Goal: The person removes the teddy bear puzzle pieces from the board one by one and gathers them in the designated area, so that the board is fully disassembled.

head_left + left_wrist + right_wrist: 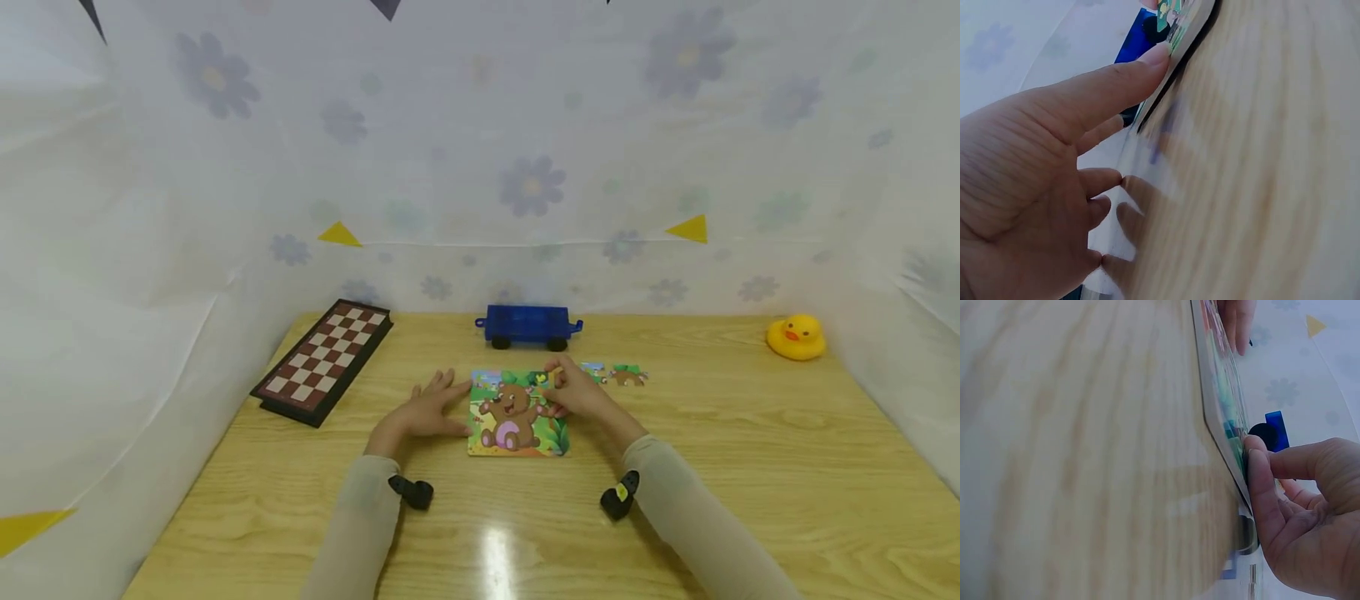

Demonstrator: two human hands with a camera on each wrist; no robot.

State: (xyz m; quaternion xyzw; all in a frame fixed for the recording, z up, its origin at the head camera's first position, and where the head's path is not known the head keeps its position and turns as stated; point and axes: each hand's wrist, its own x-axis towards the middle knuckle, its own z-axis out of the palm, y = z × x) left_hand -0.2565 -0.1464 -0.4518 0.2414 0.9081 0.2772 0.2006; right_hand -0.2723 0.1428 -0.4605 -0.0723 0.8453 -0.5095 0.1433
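Note:
A bear jigsaw puzzle (512, 421) lies flat on the wooden table in front of the person. At its left edge rests the left hand (433, 408), fingers spread, with the thumb (1147, 65) touching the puzzle's side in the left wrist view. Over the upper right edge, the right hand (581, 392) pinches with thumb and bent index finger (1297, 461). A small green puzzle piece (1163, 17) shows tilted at these fingertips in the left wrist view; the fingers mostly hide it. Loose puzzle pieces (628, 375) lie just beyond the right hand.
Behind the puzzle stands a blue toy wagon (527, 323) with black wheels. A folded checkered board (324, 358) lies at the back left, and a yellow rubber duck (797, 338) sits at the back right. Flowered white cloth (465, 150) hangs behind the table.

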